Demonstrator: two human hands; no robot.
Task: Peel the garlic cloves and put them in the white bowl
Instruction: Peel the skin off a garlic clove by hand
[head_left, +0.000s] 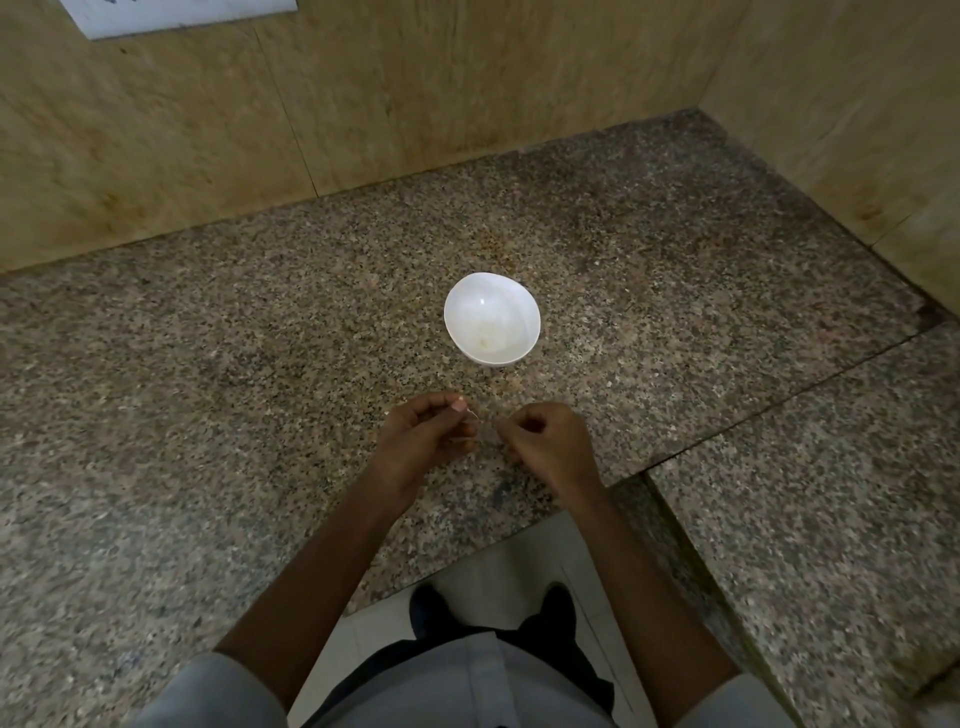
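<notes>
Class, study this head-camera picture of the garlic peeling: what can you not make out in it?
- Head view: what the left hand pinches; only a pale sliver shows, too small to identify.
- Head view: whether the right hand holds anything; its curled fingers hide it.
- Head view: the white bowl contents; one faint patch, washed out.

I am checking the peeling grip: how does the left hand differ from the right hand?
The left hand shows its thumbnail; the right hand shows only knuckles and its back. A thin pale sliver sticks out at the left hand's thumb; what the right hand holds is hidden. Both have curled fingers and nearly meet over the granite counter, on the near side of the white bowl.
</notes>
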